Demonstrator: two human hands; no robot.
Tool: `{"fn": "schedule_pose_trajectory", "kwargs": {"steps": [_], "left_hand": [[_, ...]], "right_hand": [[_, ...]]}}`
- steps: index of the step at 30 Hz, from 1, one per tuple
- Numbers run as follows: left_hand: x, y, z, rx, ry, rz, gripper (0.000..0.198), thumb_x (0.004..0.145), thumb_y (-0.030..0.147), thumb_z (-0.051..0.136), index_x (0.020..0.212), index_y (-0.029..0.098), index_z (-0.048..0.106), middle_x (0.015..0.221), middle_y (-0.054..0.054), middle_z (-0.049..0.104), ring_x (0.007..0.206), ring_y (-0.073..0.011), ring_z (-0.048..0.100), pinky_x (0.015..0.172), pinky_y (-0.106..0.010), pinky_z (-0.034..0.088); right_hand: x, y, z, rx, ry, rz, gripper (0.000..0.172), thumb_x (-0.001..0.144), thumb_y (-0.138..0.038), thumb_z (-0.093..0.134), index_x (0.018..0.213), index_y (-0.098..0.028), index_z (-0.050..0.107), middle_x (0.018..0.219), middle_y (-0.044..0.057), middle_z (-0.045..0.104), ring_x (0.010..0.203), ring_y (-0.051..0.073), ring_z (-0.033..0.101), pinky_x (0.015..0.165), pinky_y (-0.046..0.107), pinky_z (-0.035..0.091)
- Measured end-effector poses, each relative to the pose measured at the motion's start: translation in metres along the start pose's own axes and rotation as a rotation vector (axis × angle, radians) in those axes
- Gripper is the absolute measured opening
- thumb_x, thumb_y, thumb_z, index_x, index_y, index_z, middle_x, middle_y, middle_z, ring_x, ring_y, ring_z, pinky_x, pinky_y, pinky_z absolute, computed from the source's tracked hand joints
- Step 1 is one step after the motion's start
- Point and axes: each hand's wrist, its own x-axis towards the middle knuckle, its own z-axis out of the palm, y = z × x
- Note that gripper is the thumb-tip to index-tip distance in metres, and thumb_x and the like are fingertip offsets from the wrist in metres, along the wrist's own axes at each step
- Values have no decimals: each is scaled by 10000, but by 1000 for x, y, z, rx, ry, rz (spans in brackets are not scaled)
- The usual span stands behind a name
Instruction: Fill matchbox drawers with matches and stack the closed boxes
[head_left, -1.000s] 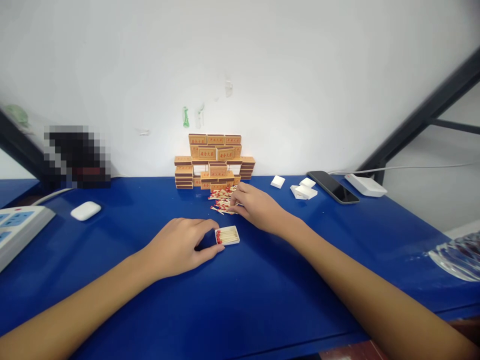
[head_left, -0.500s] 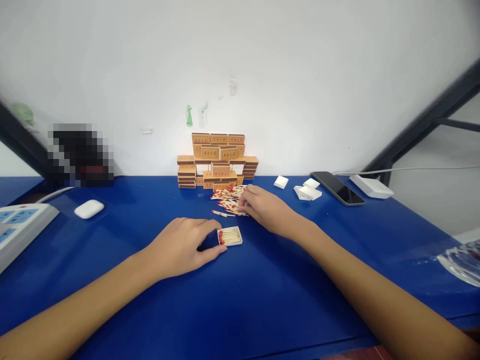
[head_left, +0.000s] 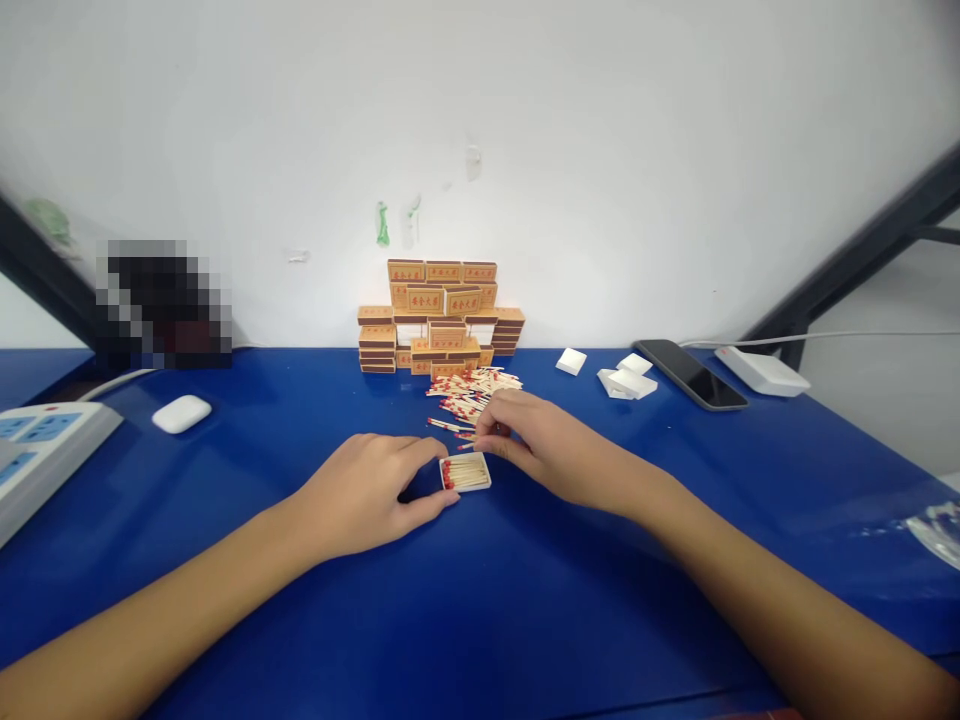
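Note:
A small open matchbox tray (head_left: pixel 466 472) filled with red-tipped matches lies on the blue table (head_left: pixel 480 600). My left hand (head_left: pixel 367 495) grips the tray's left end between thumb and forefinger. My right hand (head_left: pixel 540 445) hovers just right of the tray, fingers pinched together on a few matches at its upper edge. A loose heap of matches (head_left: pixel 472 392) lies behind the tray. Behind that heap, a stack of orange matchboxes (head_left: pixel 441 318) stands against the white wall.
Several white inner trays (head_left: pixel 622 380) and a dark phone (head_left: pixel 696 374) lie at the back right, beside a white adapter (head_left: pixel 763 370). At the left are a white earbud case (head_left: pixel 181 413) and a power strip (head_left: pixel 37 450). Clear plastic (head_left: pixel 937 525) sits at the right edge.
My right hand has drawn back from the loose heap of matches toward the tray, pinching matches. My left hand has stayed on the tray.

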Motion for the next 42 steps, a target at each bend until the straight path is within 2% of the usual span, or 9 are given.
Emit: {"fn": "schedule_pose_trajectory", "kwargs": {"steps": [3,9,16,19,22,29,36,42], "left_hand": [[0,0,1,9,6,7,304,1001,485,613,1127,221,695,675,33,604,564,-158,570,560,-278,339],[-1,-1,2,0,8,13,279,1003,482,616,1067,218,682,678,35,605,563,-151,563,561,-276,335],[-1,-1,2,5,16,9,270,1001,475,620,1076,223,681,675,40,599,553,-143,555,552,-274,337],[-1,-1,1,8,13,9,280,999,474,624,1113,225,684,680,37,609,561,-145,567,554,-273,344],[-1,-1,1,3,5,10,284,1000,481,622,1111,227,684,690,33,621,571,-148,578,561,-274,352],[-1,-1,2,21,8,5,304,1001,496,612,1123,229,688,689,30,620,573,-154,580,565,-277,355],[-1,-2,1,17,-6,12,301,1006,492,610,1124,225,684,708,26,625,593,-159,588,573,-280,354],[-1,0,1,28,-2,2,301,1002,495,610,1112,226,689,696,27,624,579,-156,587,560,-277,349]], "right_hand": [[-1,-5,9,-98,-10,-33,151,1074,-277,568,970,-196,641,1027,70,653,937,201,600,819,339,491],[-2,-13,18,-302,-4,-118,141,1059,-257,592,963,-182,663,1053,95,643,921,208,609,757,324,502],[-6,-9,12,-255,-15,-109,116,1051,-275,615,1047,-182,683,1067,82,633,957,212,614,792,342,511],[-9,-7,7,-200,-39,-85,66,1033,-233,637,1048,-199,691,1069,71,629,968,210,609,809,345,508],[-9,-6,7,-158,-67,-76,91,1040,-206,611,1033,-205,701,1055,65,624,953,202,604,814,342,508],[-6,-7,14,-198,-36,-69,119,1054,-214,585,1012,-179,691,1051,81,629,930,202,610,797,342,514],[-4,-10,13,-313,-16,-115,138,1062,-234,577,994,-167,677,1048,96,624,922,207,612,773,331,520],[-4,-8,13,-321,-16,-130,129,1065,-223,568,1011,-183,678,1038,88,633,919,204,611,752,322,510]]}}
